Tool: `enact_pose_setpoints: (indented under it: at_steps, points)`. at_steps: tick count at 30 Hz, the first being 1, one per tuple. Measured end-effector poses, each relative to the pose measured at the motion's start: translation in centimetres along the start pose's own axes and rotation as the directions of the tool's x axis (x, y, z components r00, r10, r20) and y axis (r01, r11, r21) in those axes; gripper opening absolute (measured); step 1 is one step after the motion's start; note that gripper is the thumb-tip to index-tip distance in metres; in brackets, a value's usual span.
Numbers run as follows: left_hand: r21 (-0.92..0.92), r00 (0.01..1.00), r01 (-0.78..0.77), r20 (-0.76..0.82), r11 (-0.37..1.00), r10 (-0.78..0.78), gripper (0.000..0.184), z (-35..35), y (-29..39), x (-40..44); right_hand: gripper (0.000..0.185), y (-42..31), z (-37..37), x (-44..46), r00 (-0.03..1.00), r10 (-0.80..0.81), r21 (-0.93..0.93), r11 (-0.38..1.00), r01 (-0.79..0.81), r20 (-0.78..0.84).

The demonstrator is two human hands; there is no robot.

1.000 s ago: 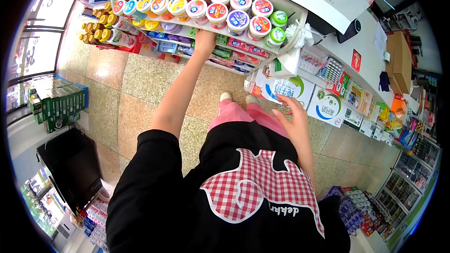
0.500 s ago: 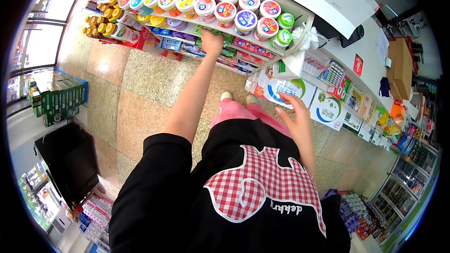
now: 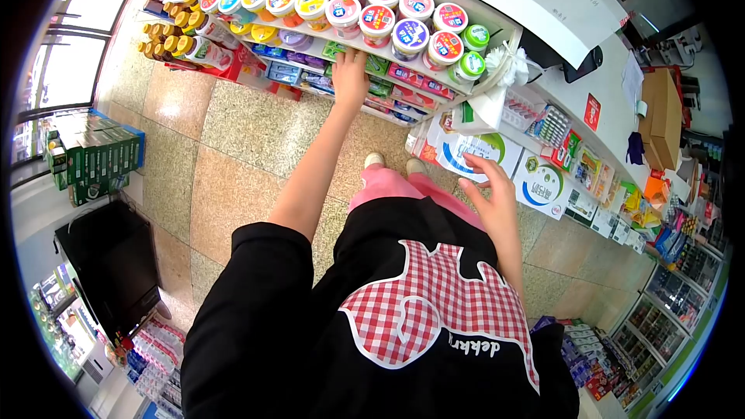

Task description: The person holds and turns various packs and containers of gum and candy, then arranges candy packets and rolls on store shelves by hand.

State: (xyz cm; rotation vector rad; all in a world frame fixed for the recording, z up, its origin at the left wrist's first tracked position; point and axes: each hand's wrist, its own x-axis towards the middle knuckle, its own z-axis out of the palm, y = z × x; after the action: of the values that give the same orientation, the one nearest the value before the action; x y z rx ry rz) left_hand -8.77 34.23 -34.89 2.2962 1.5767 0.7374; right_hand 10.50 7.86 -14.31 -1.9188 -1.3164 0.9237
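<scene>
My left hand point(image 3: 351, 77) reaches to the upper row of small packs under the tubs, its fingers stretched out over the green gum packs point(image 3: 377, 66). The fingertips touch or nearly touch the packs; I cannot tell which. Pink packs point(image 3: 420, 80) lie just right of them, and blue and purple packs point(image 3: 285, 74) to the left. My right hand point(image 3: 492, 190) hangs in the air at my right side, fingers apart, holding nothing. Beyond it, at floor level, stand white milk cartons point(image 3: 542, 182).
Round lidded tubs point(image 3: 377, 22) stand in rows on the shelf top. At the left are brown-capped bottles point(image 3: 203, 50), stacked green boxes point(image 3: 93, 151) and a black case-like object point(image 3: 109, 268). A white counter point(image 3: 570, 97) with a cardboard box point(image 3: 662, 116) runs along the right.
My left hand was bent at a green pack on the shelf; now its fingers lie straighter over the green packs. The right hand has hardly moved.
</scene>
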Motion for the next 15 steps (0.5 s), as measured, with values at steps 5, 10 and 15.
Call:
enact_pose_setpoints:
  at_steps: [5,10,15]
  points:
    - [0.076,0.959,-0.284,0.013,0.956,0.284,0.047,0.0,-1.4,-0.6,0.042,0.0,0.1,-0.3,1.0,-0.003,-0.016,1.0,0.003,-0.006]
    - [0.021,0.98,-0.195,0.039,0.981,0.194,0.034,0.1,-1.1,0.2,0.041,0.0,0.1,-0.4,1.0,0.02,-0.019,1.0,-0.02,-0.005]
    - [-0.012,0.992,-0.125,-0.008,0.992,0.125,0.026,0.7,-0.3,0.2,0.041,-0.7,0.2,-0.6,1.0,0.011,-0.049,0.999,-0.011,0.002]
